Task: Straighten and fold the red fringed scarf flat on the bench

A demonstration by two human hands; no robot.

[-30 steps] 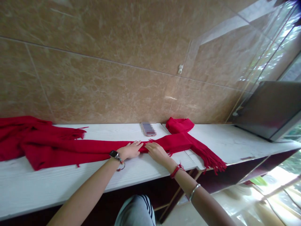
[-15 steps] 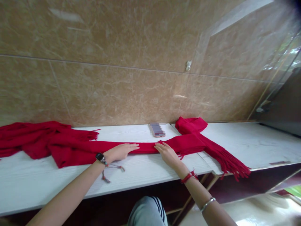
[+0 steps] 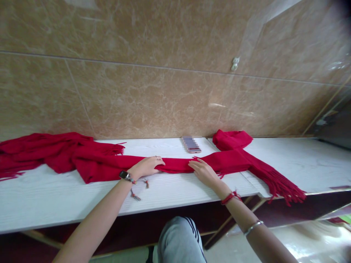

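A long red scarf [image 3: 175, 165] lies folded into a narrow band across the white table. My left hand [image 3: 146, 166] is closed round the band left of the middle, its fingers curled over the far edge. My right hand [image 3: 204, 173] rests flat on the scarf farther right, fingers stretched out. Beyond my right hand, the cloth widens, with a fringed end [image 3: 287, 186] hanging over the front edge and a bunched part [image 3: 233, 139] near the wall. On the left, more red cloth [image 3: 55, 149] lies in loose folds with fringes.
A phone [image 3: 192, 145] lies on the white table [image 3: 104, 201] near the wall, behind the scarf. The tiled wall [image 3: 153, 98] closes off the back and carries a small white hook [image 3: 235, 63]. My knee [image 3: 179, 241] is below the front edge.
The view has shifted, so the scarf and table appear higher and farther right. My left fingers, outstretched before, have curled onto the cloth. My right hand remains flat on the scarf.
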